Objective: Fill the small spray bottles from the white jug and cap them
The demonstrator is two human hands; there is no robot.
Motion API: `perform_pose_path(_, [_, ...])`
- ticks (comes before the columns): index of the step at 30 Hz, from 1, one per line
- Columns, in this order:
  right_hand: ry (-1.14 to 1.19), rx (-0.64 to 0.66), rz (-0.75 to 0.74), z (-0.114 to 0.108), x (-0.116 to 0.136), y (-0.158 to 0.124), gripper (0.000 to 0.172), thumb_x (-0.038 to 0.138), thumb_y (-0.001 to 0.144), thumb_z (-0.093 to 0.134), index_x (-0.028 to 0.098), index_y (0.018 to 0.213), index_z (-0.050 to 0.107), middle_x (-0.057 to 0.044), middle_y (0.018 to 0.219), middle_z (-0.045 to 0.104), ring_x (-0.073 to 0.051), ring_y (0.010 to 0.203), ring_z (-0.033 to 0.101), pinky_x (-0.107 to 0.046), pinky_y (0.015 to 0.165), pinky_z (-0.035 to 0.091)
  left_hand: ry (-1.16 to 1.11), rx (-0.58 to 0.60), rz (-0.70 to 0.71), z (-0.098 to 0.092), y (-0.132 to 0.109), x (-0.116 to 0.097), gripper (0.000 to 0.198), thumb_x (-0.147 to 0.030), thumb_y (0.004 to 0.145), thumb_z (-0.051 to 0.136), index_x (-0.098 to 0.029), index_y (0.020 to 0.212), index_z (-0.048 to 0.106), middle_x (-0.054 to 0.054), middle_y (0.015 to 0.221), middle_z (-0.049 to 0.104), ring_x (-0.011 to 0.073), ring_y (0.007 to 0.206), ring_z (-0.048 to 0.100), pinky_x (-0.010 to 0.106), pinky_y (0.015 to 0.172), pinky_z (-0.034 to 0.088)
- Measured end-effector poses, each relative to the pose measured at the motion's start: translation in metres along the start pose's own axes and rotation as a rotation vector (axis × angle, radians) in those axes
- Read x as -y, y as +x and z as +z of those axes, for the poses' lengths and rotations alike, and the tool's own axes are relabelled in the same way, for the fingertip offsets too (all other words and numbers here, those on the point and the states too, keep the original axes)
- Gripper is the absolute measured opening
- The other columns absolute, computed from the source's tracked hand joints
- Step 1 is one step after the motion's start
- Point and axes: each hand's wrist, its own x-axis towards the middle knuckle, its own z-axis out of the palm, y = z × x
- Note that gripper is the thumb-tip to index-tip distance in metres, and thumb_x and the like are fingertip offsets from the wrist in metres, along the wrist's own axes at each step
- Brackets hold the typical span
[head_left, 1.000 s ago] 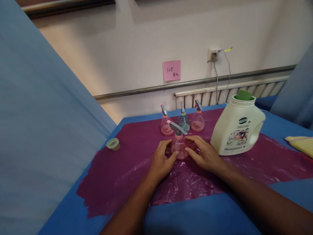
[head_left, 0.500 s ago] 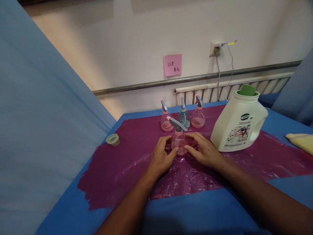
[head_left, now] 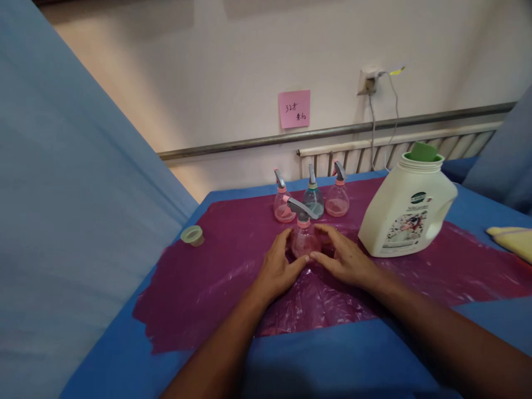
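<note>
A small round pink spray bottle (head_left: 303, 238) with a grey trigger stands upright on a purple plastic sheet (head_left: 216, 277). My left hand (head_left: 277, 269) cups its left side and my right hand (head_left: 344, 257) cups its right side, fingers curled round the body and thumbs nearly meeting in front. Behind it stand three more small spray bottles in a row: a pink bottle (head_left: 282, 209), a clear bluish bottle (head_left: 313, 198) and another pink bottle (head_left: 337, 203).
A large white detergent jug (head_left: 409, 213) with an open green spout stands right of my hands. Its pale green cap (head_left: 192, 235) lies on the blue table cover (head_left: 332, 366) at left. A yellow cloth (head_left: 513, 239) lies at far right. Blue draped fabric rises at left.
Both hands have closed in a little tighter round the near spray bottle, thumbs coming together in front. The view has shifted slightly; the bottle stays in place.
</note>
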Motion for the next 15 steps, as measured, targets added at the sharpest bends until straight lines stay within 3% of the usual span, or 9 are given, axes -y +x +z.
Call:
perform_pose_path(5, [-0.012,0.013,0.006,0.0036,-0.0058,0.0007,0.083,0.049,0.101,0.076,0.025,0.173,0.044,-0.019,0.171,0.059,-0.039,0.154,0.063,-0.067,0.13,0.05,0.054,0.02,0.04,-0.0004,-0.0017,0.0035,0.09,-0.046,0.094,0.087,-0.021,0.17,0.045,0.021,0.171,0.057,0.0411,0.156,0.059,0.067,0.131,0.048])
perform_pose_path(15, [-0.014,-0.022,-0.01,0.0038,-0.0046,0.0016,0.079,0.048,0.099,0.079,0.026,0.17,0.052,-0.017,0.167,0.064,-0.037,0.151,0.066,-0.063,0.128,0.054,0.036,0.007,0.062,0.0019,-0.0001,0.0037,0.089,-0.042,0.093,0.088,-0.022,0.17,0.047,0.02,0.172,0.057,0.0406,0.157,0.059,0.067,0.132,0.047])
